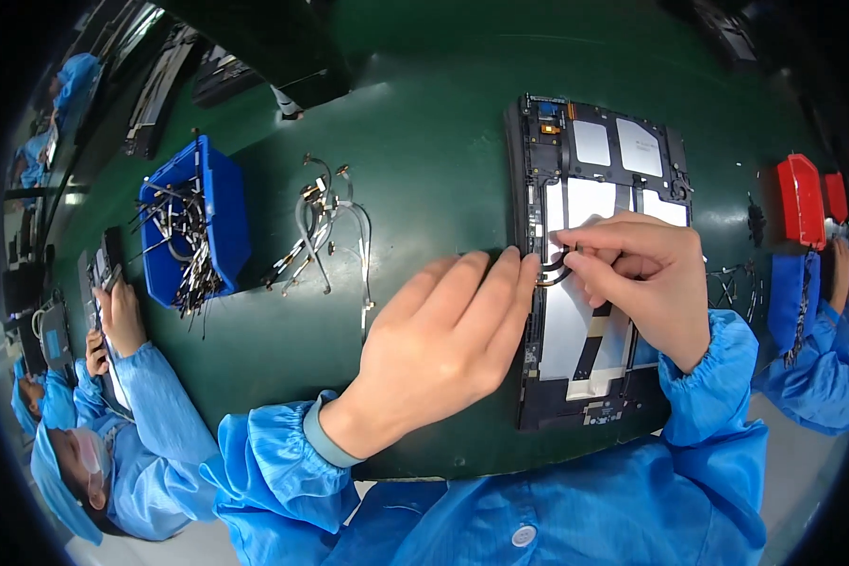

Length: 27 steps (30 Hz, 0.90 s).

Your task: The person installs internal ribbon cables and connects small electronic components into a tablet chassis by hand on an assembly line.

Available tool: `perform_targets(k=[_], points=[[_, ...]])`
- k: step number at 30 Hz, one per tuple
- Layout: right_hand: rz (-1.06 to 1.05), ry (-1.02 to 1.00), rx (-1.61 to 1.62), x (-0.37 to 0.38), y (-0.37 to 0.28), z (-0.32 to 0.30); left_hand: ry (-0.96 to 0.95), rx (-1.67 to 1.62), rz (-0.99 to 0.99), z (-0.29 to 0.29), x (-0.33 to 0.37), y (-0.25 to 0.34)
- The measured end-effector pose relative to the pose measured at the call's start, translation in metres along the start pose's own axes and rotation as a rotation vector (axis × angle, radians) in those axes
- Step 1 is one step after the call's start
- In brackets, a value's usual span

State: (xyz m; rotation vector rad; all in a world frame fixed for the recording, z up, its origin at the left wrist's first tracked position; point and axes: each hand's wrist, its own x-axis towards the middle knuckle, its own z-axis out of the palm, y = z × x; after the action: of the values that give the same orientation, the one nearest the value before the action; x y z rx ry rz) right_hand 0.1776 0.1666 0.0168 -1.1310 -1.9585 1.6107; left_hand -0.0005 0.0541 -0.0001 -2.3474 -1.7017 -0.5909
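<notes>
An opened tablet-like device (557, 330) lies upright in front of me, its silver battery panels and black frame showing. My right hand (646, 274) is over its middle, thumb and forefinger pinching a thin black cable (558, 275). The cable curves toward the device's left edge. My left hand (453, 330) reaches in from the left with its fingers stretched out. Its fingertips rest at that left edge, close to the cable's end, and the thumb is hidden. Beneath my right hand a black flat ribbon (590, 354) runs down across the silver panel.
Left of me, a blue bin (241, 212) holds many thin cables. A loose heap of cables (325, 212) lies beside it on the green table (424, 123). Red bin (800, 203) and blue bin (790, 292) stand at right. Co-workers sit on both sides, one handling a device (104, 283).
</notes>
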Motion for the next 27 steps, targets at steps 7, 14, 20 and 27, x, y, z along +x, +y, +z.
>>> perform_targets(k=[7,14,20,27], points=[[-0.091,0.021,-0.097,0.001,0.008,-0.001,0.024,0.073,0.090,0.002,0.009,-0.004],[-0.172,0.006,-0.206,0.003,0.005,-0.001,0.122,-0.024,0.109,0.010,0.001,-0.002],[-0.216,0.017,-0.223,0.002,0.012,-0.001,0.118,-0.048,0.116,0.013,0.003,-0.001],[-0.134,0.094,-0.177,0.012,0.008,-0.009,0.056,-0.062,0.130,0.009,0.009,0.000]])
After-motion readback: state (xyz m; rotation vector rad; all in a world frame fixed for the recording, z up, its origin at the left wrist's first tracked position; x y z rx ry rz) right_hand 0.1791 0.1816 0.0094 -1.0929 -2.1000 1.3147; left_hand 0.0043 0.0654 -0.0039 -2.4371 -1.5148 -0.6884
